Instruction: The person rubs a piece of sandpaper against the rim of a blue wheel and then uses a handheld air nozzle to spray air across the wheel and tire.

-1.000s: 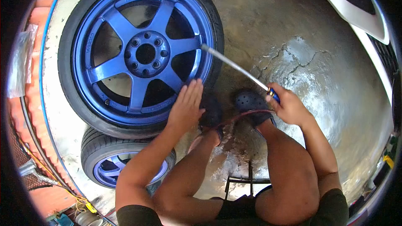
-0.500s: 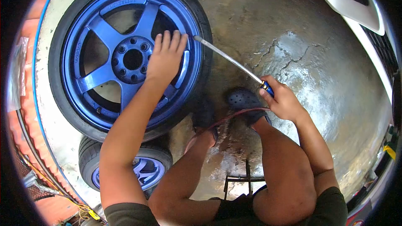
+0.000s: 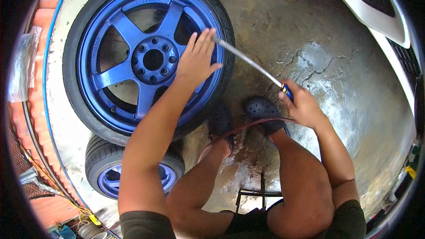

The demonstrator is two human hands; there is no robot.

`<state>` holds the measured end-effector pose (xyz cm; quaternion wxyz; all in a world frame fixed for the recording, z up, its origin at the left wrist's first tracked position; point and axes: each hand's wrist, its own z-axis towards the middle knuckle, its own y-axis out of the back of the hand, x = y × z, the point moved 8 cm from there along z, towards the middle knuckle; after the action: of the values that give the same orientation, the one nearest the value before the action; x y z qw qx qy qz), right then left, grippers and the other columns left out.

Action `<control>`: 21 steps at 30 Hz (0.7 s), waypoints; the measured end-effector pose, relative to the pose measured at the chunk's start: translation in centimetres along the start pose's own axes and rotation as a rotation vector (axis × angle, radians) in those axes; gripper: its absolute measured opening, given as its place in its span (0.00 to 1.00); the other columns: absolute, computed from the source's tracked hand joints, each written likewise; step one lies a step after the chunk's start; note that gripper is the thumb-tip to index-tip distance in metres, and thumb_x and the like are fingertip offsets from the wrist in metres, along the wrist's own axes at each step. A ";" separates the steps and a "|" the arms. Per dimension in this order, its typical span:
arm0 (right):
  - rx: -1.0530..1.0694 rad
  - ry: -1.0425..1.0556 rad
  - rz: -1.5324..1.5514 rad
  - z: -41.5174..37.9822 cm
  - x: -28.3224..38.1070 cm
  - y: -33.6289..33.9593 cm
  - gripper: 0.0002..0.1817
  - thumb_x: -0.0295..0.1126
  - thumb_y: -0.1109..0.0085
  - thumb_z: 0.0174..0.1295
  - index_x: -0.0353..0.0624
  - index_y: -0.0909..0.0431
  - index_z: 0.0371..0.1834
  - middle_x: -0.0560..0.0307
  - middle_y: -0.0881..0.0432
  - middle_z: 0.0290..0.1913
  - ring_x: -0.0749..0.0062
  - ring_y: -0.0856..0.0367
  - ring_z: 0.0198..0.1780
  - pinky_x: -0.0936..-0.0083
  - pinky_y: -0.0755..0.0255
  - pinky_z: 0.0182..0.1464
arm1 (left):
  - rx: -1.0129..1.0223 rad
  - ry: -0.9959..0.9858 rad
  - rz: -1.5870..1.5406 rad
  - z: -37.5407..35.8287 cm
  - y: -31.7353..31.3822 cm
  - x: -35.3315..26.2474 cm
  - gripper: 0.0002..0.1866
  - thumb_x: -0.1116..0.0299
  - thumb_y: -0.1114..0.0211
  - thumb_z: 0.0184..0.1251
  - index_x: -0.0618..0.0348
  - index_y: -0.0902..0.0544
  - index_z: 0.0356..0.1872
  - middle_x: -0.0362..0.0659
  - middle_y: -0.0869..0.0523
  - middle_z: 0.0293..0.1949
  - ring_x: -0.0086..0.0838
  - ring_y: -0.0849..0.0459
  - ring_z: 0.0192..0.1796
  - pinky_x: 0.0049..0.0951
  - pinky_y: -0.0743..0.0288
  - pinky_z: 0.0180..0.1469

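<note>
A large wheel [image 3: 148, 31] with a glossy blue six-spoke rim and a black tire lies flat at the left. My left hand [image 3: 198, 59] is spread over the right side of that rim, fingers out and thumb apart, holding nothing. In my right hand [image 3: 305, 106] is an air blow gun [image 3: 254, 64] with a blue handle and a long straight metal tube. Its tip points at the rim edge, right beside my left fingertips. From under my right hand a dark red hose [image 3: 252, 124] curves across to my shins.
A second, smaller-looking blue wheel [image 3: 99, 161] sits below the large one, partly behind my left arm. My dark clogs [image 3: 261, 108] stand on the wet, cracked concrete floor [image 3: 318, 79]. White car bodywork [image 3: 367, 20] borders the upper right. A blue hose [image 3: 45, 93] runs along the left.
My left hand has shifted slightly, its thumb now spread out. The wheel appears further right in view. The tube still points at the rim edge beside my fingers.
</note>
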<state>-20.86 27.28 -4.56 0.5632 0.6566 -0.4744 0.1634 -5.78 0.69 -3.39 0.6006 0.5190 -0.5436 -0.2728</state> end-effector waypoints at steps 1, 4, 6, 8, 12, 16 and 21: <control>-0.037 -0.013 -0.011 0.9 0.3 0.7 0.18 0.40 0.39 0.81 0.42 0.24 0.65 0.30 0.11 0.43 0.29 0.11 0.50 0.41 0.20 0.51 | -0.086 0.066 -0.076 1.7 0.1 0.3 0.55 0.33 0.40 0.77 0.68 0.45 0.88 0.57 0.48 0.91 0.48 0.50 0.92 0.52 0.53 0.90; -0.156 0.030 -0.011 3.8 2.5 3.3 0.17 0.42 0.40 0.82 0.42 0.24 0.61 0.30 0.12 0.39 0.28 0.12 0.47 0.41 0.21 0.49 | -0.300 0.235 -0.100 6.2 1.9 3.2 0.54 0.35 0.40 0.80 0.73 0.44 0.87 0.62 0.50 0.90 0.54 0.51 0.91 0.52 0.51 0.90; -0.181 0.024 -0.022 4.9 3.4 4.5 0.17 0.43 0.40 0.82 0.42 0.24 0.60 0.30 0.12 0.39 0.28 0.12 0.47 0.41 0.21 0.49 | -0.337 0.252 -0.026 7.9 2.5 4.7 0.52 0.38 0.38 0.80 0.72 0.43 0.86 0.62 0.49 0.90 0.55 0.50 0.91 0.51 0.51 0.90; -0.185 0.023 -0.012 5.5 3.9 4.9 0.17 0.43 0.41 0.82 0.42 0.24 0.61 0.30 0.12 0.39 0.27 0.12 0.47 0.40 0.21 0.49 | -0.388 0.220 -0.036 8.1 1.7 5.0 0.49 0.39 0.38 0.80 0.70 0.40 0.86 0.59 0.48 0.90 0.54 0.50 0.91 0.53 0.52 0.90; -0.140 -0.036 -0.028 4.7 1.3 3.0 0.18 0.43 0.42 0.83 0.42 0.24 0.62 0.30 0.12 0.40 0.26 0.13 0.49 0.40 0.22 0.51 | -0.171 0.104 0.035 7.1 0.7 2.7 0.48 0.38 0.40 0.81 0.66 0.39 0.87 0.55 0.47 0.91 0.51 0.49 0.92 0.53 0.53 0.90; -0.092 -0.060 0.009 2.5 -1.3 0.9 0.18 0.43 0.42 0.83 0.42 0.24 0.64 0.29 0.12 0.41 0.26 0.12 0.50 0.40 0.21 0.52 | -0.091 -0.026 0.050 3.8 -1.3 -1.6 0.44 0.43 0.41 0.82 0.66 0.38 0.86 0.54 0.43 0.90 0.47 0.44 0.90 0.51 0.52 0.90; -0.018 -0.095 0.056 -0.1 -2.7 -0.4 0.19 0.43 0.42 0.83 0.42 0.25 0.66 0.30 0.11 0.43 0.28 0.11 0.50 0.42 0.20 0.53 | -0.026 -0.133 -0.067 -2.2 -3.6 -6.0 0.40 0.52 0.40 0.82 0.67 0.38 0.86 0.53 0.42 0.89 0.44 0.43 0.90 0.50 0.51 0.90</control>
<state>-21.85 28.54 -6.74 0.5412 0.6450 -0.5202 0.1432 -4.40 5.61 -8.59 0.5604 0.5097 -0.5611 -0.3337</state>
